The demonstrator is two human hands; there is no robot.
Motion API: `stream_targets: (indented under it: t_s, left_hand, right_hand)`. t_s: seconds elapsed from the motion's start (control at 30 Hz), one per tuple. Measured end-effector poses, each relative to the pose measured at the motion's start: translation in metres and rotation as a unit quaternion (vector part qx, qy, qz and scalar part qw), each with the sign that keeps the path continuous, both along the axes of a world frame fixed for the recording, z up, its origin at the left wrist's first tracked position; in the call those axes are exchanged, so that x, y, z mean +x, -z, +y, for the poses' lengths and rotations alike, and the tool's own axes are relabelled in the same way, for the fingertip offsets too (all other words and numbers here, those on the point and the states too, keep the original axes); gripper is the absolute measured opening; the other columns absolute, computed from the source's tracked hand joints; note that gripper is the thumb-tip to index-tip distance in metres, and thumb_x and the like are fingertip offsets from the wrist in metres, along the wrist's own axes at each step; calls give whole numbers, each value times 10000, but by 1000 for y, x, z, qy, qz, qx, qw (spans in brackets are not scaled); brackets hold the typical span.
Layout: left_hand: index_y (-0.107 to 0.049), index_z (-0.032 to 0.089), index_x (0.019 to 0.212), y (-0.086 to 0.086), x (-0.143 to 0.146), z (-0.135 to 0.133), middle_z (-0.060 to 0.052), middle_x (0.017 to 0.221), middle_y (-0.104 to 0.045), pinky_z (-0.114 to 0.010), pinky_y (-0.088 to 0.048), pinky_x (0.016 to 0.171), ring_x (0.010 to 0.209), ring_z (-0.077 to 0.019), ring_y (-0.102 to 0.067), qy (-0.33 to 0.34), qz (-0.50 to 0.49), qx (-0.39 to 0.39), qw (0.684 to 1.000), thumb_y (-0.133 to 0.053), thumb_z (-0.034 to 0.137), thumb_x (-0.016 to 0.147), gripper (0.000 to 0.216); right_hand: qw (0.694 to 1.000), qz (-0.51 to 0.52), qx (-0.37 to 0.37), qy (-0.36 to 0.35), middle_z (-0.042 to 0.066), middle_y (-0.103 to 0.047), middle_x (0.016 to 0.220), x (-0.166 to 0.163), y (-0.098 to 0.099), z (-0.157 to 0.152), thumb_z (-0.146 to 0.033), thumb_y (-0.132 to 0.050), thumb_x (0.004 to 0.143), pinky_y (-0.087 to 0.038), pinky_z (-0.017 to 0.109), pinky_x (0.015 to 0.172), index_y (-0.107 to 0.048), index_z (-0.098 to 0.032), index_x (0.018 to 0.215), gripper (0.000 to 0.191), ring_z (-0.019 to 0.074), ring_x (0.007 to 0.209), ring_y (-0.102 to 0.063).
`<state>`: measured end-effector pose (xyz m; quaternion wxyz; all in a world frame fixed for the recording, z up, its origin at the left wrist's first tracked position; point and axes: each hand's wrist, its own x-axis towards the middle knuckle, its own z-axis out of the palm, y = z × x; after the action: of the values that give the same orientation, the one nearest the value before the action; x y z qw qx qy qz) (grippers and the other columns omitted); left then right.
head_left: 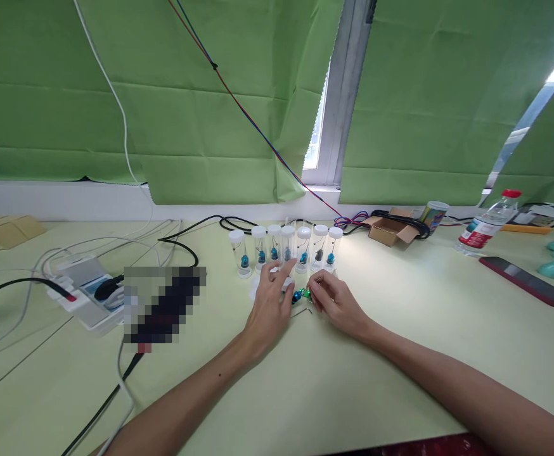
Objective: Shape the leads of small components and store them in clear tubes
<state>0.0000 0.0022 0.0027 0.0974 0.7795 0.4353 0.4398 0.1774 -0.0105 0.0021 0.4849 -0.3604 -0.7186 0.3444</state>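
With the clock centred between the hands, the left forearm [186,396] nearest the camera came in between seven and eight o'clock, and the right forearm [448,373] from four. Green window blinds [210,126] spanned the back, beyond the pale tabletop [400,392]. A white power strip [91,294] lay at nine o'clock; a red-capped water bottle [486,228] stood toward half past two. The left hand [272,301] had its fingers spread, its thumb beside a blue metallic part [296,296]; whether it gripped that part could not be told. The right hand [334,303] had its fingertips bunched on a green metallic part [307,293] at the clock's centre, just beside the blue one. Seven white-capped clear tubes [287,234] stood around twelve o'clock. A thin hex key [300,313] lay toward six, just below both parts.
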Motion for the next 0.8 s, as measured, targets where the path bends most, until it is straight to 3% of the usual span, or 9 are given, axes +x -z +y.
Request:
stream_targets:
  t_s: [0.47,0.8]
  left_hand:
    - [-450,306,1373,-3,-7,5,-86,1225,-470,-348,-482,898,996,-169,-589,-18,-3,41,999,-448,201,933,452]
    - [-202,331,1491,-9,-11,4,-92,1236,-512,-390,-469,912,1008,-195,-571,-5,-20,7,1000,-494,241,911,656]
  right_hand:
    - [999,42,4,30,-49,-477,568,4,-2,3,-402,-450,977,-370,239,485,-476,-202,843,242,96,475,-446]
    - [994,92,16,51,-61,-456,571,6,-3,8,-414,-459,972,-371,245,468,-458,-211,850,237,97,467,-465]
